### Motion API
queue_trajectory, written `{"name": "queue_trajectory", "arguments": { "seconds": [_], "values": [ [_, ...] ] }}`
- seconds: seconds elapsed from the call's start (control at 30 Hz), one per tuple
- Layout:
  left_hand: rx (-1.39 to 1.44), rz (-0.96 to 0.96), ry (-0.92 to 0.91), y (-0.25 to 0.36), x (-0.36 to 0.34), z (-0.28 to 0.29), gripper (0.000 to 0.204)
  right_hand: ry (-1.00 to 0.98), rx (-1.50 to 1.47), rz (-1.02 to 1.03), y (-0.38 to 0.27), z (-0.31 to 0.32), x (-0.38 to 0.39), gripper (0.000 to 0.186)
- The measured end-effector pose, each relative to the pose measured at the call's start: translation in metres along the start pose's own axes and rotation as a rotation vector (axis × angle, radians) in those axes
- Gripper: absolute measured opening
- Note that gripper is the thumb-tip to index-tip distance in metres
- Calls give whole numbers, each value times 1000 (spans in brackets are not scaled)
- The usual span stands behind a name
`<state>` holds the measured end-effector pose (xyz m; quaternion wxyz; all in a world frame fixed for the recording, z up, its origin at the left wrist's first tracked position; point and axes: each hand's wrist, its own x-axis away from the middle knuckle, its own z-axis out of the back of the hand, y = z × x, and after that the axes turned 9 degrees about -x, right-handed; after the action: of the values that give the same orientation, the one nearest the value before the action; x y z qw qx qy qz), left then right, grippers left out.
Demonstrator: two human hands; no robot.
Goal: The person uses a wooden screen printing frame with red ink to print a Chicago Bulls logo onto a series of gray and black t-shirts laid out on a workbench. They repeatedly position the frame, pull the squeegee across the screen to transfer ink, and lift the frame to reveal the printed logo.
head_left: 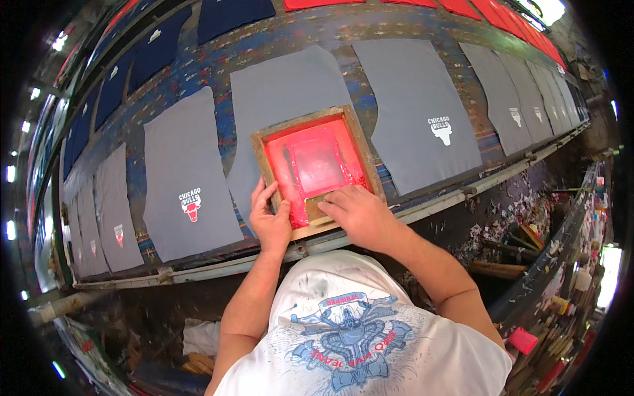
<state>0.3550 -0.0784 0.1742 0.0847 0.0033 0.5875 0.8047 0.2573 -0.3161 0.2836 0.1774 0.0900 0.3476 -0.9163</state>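
A wooden screen-printing frame (368, 157) with red ink on its mesh lies on a grey fabric panel (284, 82) in front of me. My left hand (269, 223) grips the frame's near left side, thumb on top and fingers along the outer edge. Inside the frame, at its near end, my right hand (366, 216) holds a squeegee (315, 206), its blade partly hidden under my fingers. Red ink is heaped around the squeegee and streaked up both sides of a paler rectangle in the mesh. The print beneath the frame is hidden.
Grey panels with red-and-white prints (190, 142) lie to the left; panels with white-only prints (422, 112) lie to the right. Navy panels (158, 49) and red panels (502, 20) line the far side. A metal rail (436, 206) edges the ink-spotted table. Scraps litter the lower right.
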Motion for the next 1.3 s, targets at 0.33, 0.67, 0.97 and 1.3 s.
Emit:
{"name": "queue_trajectory", "arguments": {
  "seconds": [0.33,0.67,0.97,1.3],
  "values": [
    [-510,-359,-56,22,-16,14,51,10,-66,-142,-19,16,9,52],
    [-747,-477,-62,28,-27,18,36,109,18,4,19,-16,7,52],
    [-804,-429,-37,38,-22,14,38,56,49,0,80,7,-79,42],
    [-810,-352,-28,41,-19,10,39,20,71,124,95,10,-92,43]
  ]
}}
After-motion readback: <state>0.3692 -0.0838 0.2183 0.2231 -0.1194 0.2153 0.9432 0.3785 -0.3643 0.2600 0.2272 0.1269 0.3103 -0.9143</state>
